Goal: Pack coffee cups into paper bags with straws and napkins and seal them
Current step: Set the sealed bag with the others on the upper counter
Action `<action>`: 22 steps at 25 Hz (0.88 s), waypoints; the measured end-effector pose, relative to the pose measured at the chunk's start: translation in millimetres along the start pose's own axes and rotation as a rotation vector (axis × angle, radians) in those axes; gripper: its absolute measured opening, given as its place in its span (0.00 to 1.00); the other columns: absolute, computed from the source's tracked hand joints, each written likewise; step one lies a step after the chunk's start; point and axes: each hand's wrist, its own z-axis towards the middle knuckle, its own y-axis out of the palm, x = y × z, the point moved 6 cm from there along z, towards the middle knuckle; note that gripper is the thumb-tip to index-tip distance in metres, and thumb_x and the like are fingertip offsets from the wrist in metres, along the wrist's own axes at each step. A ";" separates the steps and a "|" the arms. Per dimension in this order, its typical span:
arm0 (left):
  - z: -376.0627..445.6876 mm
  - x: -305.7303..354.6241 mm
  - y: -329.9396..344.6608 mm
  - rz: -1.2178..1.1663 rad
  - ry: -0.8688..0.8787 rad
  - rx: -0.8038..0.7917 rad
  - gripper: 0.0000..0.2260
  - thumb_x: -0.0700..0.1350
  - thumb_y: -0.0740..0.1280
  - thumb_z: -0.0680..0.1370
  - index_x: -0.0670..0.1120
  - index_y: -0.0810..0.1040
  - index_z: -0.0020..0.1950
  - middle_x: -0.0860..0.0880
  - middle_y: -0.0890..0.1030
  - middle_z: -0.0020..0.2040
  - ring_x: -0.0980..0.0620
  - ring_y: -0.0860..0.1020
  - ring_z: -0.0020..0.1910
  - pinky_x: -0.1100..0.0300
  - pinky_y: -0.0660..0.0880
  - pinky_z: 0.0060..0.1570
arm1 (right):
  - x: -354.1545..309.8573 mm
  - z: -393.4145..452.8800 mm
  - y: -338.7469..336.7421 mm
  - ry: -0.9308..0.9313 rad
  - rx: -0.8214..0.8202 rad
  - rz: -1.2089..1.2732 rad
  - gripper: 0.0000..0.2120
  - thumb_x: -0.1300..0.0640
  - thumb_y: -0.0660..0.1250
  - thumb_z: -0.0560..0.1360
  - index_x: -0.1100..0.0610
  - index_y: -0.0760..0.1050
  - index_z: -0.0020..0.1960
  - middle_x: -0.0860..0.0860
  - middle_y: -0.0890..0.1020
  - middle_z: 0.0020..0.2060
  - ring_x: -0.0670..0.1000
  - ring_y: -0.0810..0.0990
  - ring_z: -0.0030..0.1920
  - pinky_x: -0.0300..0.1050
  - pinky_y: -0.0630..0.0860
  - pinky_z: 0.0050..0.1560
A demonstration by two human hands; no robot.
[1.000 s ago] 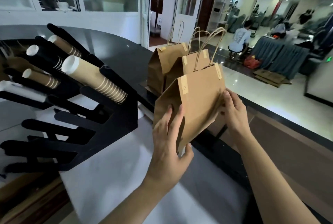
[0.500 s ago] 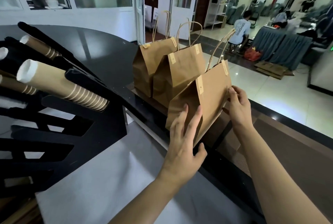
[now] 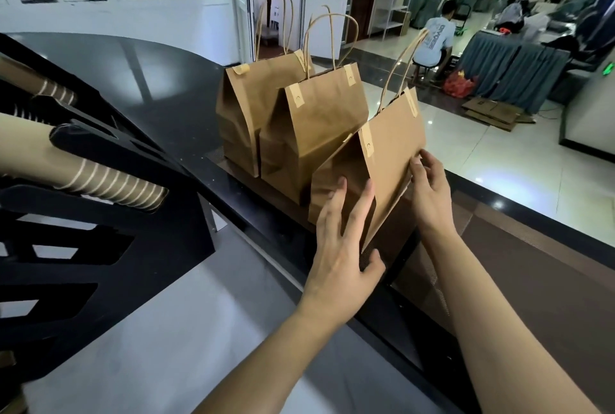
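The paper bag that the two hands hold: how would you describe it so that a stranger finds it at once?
On the raised black counter ledge stands a row of three brown paper bags with twisted handles. It is the nearest one, at the right end beside the middle bag. Only this bag leans over, with the left hand and the right hand on its sides.

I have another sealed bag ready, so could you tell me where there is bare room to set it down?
The grey counter is bare between the black cup rack and the left hand. The dark ledge is crowded: two sealed bags stand touching, and the tilted bag, held by both hands, right hand included, leans beside them.
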 end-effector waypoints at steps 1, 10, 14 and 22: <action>2.3 -1.6 1.3 -0.004 0.000 0.002 0.48 0.38 0.72 0.75 0.63 0.46 0.83 0.54 0.44 0.84 0.52 0.45 0.83 0.54 0.51 0.78 | 2.8 -0.7 1.1 0.006 -0.007 0.003 0.23 0.44 0.61 0.85 0.50 0.67 0.78 0.53 0.75 0.69 0.51 0.75 0.70 0.61 0.74 0.70; 17.5 -22.9 -5.4 -0.057 -0.046 -0.002 0.48 0.37 0.72 0.76 0.64 0.46 0.83 0.55 0.43 0.84 0.54 0.45 0.83 0.39 0.62 0.77 | 7.3 -1.4 13.5 0.035 -0.019 0.028 0.25 0.45 0.61 0.84 0.48 0.64 0.80 0.51 0.75 0.70 0.50 0.76 0.68 0.62 0.76 0.67; 18.7 -23.2 -6.5 -0.062 -0.048 -0.024 0.48 0.37 0.72 0.76 0.63 0.46 0.83 0.55 0.43 0.84 0.54 0.45 0.83 0.40 0.63 0.77 | 6.1 -0.2 17.0 0.027 -0.023 0.034 0.24 0.47 0.61 0.85 0.49 0.65 0.79 0.52 0.75 0.71 0.50 0.76 0.68 0.60 0.76 0.68; 13.3 -17.3 -14.8 -0.073 -0.044 -0.018 0.45 0.40 0.72 0.78 0.62 0.47 0.83 0.54 0.45 0.84 0.54 0.47 0.83 0.45 0.60 0.79 | 5.6 -10.8 11.7 -0.005 -0.023 -0.054 0.26 0.45 0.61 0.85 0.50 0.64 0.80 0.51 0.73 0.74 0.47 0.72 0.73 0.51 0.68 0.75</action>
